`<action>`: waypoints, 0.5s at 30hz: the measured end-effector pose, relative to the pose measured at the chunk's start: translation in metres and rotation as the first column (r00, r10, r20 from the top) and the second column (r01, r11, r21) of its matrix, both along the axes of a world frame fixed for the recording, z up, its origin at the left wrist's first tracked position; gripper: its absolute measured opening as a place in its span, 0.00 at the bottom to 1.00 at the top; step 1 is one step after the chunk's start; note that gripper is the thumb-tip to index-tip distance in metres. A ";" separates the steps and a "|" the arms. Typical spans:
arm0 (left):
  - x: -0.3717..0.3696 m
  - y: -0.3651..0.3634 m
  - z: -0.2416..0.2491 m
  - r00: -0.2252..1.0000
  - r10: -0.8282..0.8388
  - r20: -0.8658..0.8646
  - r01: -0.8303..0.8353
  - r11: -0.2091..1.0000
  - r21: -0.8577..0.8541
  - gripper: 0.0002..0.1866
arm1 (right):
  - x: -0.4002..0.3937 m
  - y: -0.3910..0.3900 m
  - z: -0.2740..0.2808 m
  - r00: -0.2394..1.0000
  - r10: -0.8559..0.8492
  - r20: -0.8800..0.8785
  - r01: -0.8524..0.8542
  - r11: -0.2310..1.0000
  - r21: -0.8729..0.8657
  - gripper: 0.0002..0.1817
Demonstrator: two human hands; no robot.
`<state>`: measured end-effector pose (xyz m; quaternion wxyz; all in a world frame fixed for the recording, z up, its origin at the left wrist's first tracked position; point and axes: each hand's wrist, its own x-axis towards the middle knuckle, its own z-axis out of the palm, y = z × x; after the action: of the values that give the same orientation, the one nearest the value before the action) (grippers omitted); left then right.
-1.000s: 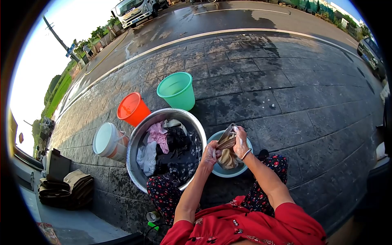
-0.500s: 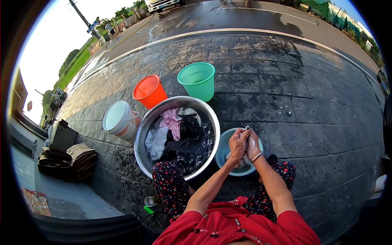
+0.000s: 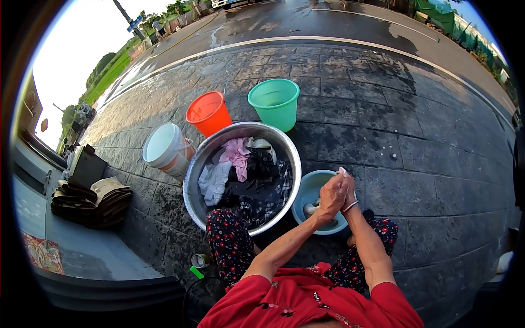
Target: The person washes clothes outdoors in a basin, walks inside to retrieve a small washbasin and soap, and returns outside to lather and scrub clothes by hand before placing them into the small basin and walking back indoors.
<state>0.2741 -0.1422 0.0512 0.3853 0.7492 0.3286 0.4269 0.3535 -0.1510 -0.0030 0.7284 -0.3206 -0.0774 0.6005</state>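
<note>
Over the light blue basin [image 3: 300, 218], both my hands are closed tightly together. My left hand [image 3: 331, 198] presses against my right hand [image 3: 348, 187], which has a bracelet at the wrist. A cloth is gripped between them; only a pale bit of it pokes out above the fingers, the rest being covered. Below, a greyish-white piece of cloth [image 3: 311, 209] lies in the basin. Close on the left stands a wide metal tub [image 3: 194, 212] holding a pink cloth [image 3: 236, 156], a white cloth [image 3: 213, 182] and dark, partly checked clothes [image 3: 257, 210].
Behind the tub stand a red bucket [image 3: 210, 116] and a green bucket [image 3: 276, 112]; a white bucket [image 3: 164, 150] is at its left. Folded brown sacks [image 3: 90, 210] lie by the doorway. A can [image 3: 200, 261] and a green object [image 3: 197, 272] lie near my left leg.
My hands have lifted slightly and turned, squeezing closer together around the cloth. Less cloth hangs below them, and more of the basin's inside shows. The view has shifted a little.
</note>
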 end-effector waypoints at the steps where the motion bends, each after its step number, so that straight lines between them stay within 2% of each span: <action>1: 0.001 0.016 -0.010 0.996 0.035 -0.076 -0.042 0.995 -0.086 0.18 | -0.018 0.001 0.023 0.997 -0.075 -0.019 0.071 0.986 -0.154 0.15; 2: 0.002 0.035 -0.018 0.986 0.067 -0.150 -0.092 0.982 -0.166 0.18 | -0.033 0.003 0.047 0.989 -0.149 -0.022 0.135 0.944 -0.301 0.15; 3: -0.002 0.052 -0.025 0.987 0.095 -0.128 -0.120 0.971 -0.207 0.19 | -0.029 -0.002 0.026 0.987 -0.038 0.158 0.081 0.958 -0.276 0.14; 4: -0.006 0.065 -0.029 0.987 0.114 -0.117 -0.145 0.942 -0.303 0.18 | -0.036 0.003 0.020 0.984 -0.070 0.162 0.096 0.983 -0.155 0.13; 5: -0.006 0.061 -0.036 0.989 0.115 -0.098 -0.139 0.946 -0.294 0.18 | -0.034 0.004 0.016 0.984 -0.084 0.158 0.113 0.976 -0.184 0.13; 6: -0.007 0.055 -0.035 0.990 0.112 -0.084 -0.131 0.951 -0.281 0.17 | -0.032 0.007 0.015 0.983 -0.101 0.151 0.132 0.969 -0.210 0.13; 8: -0.008 0.023 -0.015 0.991 0.066 -0.118 -0.084 0.985 -0.150 0.16 | -0.023 0.003 0.045 0.989 -0.091 0.121 0.126 0.937 -0.326 0.16; 9: -0.003 0.011 -0.035 0.992 0.020 -0.122 -0.027 0.998 -0.058 0.16 | -0.011 0.004 0.037 0.989 -0.064 0.132 0.101 0.949 -0.297 0.17; 10: -0.004 -0.009 -0.007 0.996 -0.006 -0.085 -0.003 0.995 -0.104 0.15 | 0.003 0.003 0.025 0.989 -0.044 0.144 0.083 0.957 -0.279 0.20; 11: -0.004 -0.011 -0.008 0.996 -0.004 -0.093 0.000 0.999 -0.040 0.15 | 0.005 0.004 0.017 0.964 -0.051 0.262 0.134 0.942 -0.309 0.18; 12: -0.001 -0.001 -0.017 0.999 0.024 -0.039 -0.025 0.999 -0.026 0.16 | 0.003 0.002 0.001 0.980 -0.037 0.193 0.069 0.985 -0.159 0.16; 13: -0.004 0.010 -0.021 0.984 0.075 -0.159 -0.077 0.997 -0.002 0.16 | -0.008 -0.001 -0.002 0.981 -0.088 0.174 0.115 0.982 -0.153 0.14; 14: -0.007 0.024 -0.031 0.960 0.133 -0.247 -0.119 0.990 0.072 0.13 | -0.016 -0.002 0.007 0.993 -0.064 0.096 0.082 0.977 -0.195 0.13; 15: -0.010 0.050 -0.055 0.946 0.177 -0.272 -0.135 0.977 0.165 0.13 | -0.016 -0.008 0.014 0.904 0.055 0.423 0.000 0.992 -0.129 0.06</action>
<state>0.2636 -0.0926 -0.0040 0.2436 0.8004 0.4072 0.3664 0.3371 -0.1595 0.0112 0.6638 -0.4881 -0.2011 0.5298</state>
